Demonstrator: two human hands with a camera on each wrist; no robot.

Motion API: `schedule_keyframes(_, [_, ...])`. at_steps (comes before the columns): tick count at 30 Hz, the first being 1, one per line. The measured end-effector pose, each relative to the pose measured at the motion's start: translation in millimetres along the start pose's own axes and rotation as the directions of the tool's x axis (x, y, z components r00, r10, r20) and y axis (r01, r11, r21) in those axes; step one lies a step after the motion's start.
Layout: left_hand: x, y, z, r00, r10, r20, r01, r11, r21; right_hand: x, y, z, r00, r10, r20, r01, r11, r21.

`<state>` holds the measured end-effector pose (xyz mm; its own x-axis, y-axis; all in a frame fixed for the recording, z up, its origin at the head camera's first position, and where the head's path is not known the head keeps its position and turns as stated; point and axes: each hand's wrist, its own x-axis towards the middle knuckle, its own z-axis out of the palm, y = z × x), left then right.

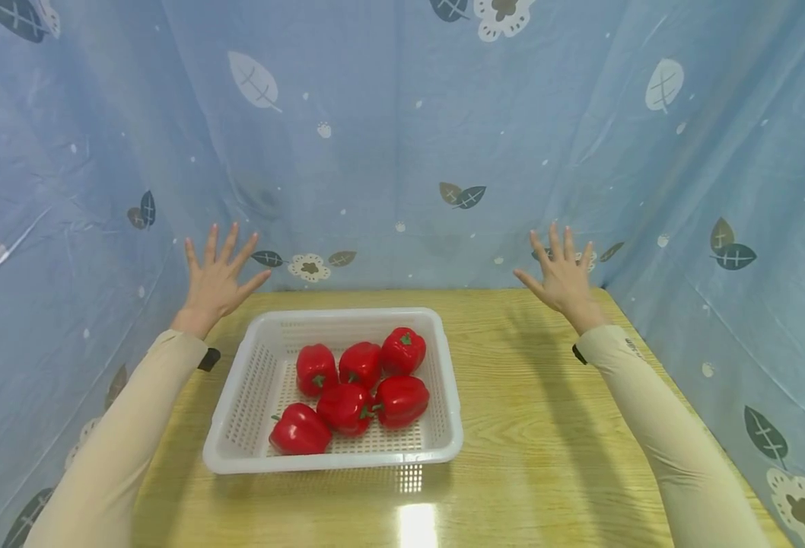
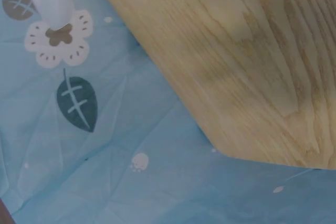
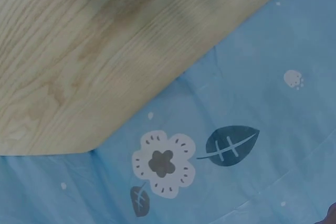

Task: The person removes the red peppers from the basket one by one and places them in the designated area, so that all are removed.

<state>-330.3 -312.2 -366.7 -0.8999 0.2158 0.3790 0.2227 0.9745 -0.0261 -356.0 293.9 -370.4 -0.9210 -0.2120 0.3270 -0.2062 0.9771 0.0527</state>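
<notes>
Both hands are raised with fingers spread, holding nothing. In the head view my left hand hovers above the table's far left corner, beyond the white plastic basket. Over the far right corner is my right hand, well apart from the basket. Several red bell peppers lie inside the basket, grouped towards its middle and right. Their stems are green. Neither wrist view has the basket or peppers in it; only table and cloth appear there, with a sliver of skin at a lower corner.
The light wooden table carries the basket on its left half. Blue curtains printed with leaves and flowers hang close behind the table and along both sides. A bright reflection lies near the table's front. Each wrist bears a dark strap piece at the cream sleeve.
</notes>
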Motion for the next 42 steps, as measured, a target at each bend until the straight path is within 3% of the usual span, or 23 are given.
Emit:
schedule_keyframes(10, [-7.1,-5.9,10.4,1.000,-0.008,0.023,0.010,0.999,-0.048,5.8,-16.6,4.7,1.000,-0.020,0.007,0.019,1.000,0.018])
schedule_keyframes(21, [-23.9,-5.9,18.1,0.994,0.022,0.109,-0.008,0.991,-0.131,10.2,-53.5,8.8,0.991,-0.132,0.011,0.129,0.984,0.121])
schedule_keyframes(29, [-33.0,2.5,20.7,0.987,0.057,0.147,-0.025,0.977,-0.212,9.0,-85.4,6.9,0.973,-0.229,0.014,0.218,0.941,0.258])
schedule_keyframes(36, [-40.7,5.9,23.5,0.984,0.088,0.153,-0.054,0.976,-0.212,3.1,-114.8,4.2,0.949,-0.316,0.006,0.298,0.899,0.320])
schedule_keyframes(42, [-47.4,8.7,27.5,0.982,0.112,0.154,-0.054,0.940,-0.338,-1.5,-134.2,5.4,0.915,-0.402,0.013,0.373,0.861,0.345])
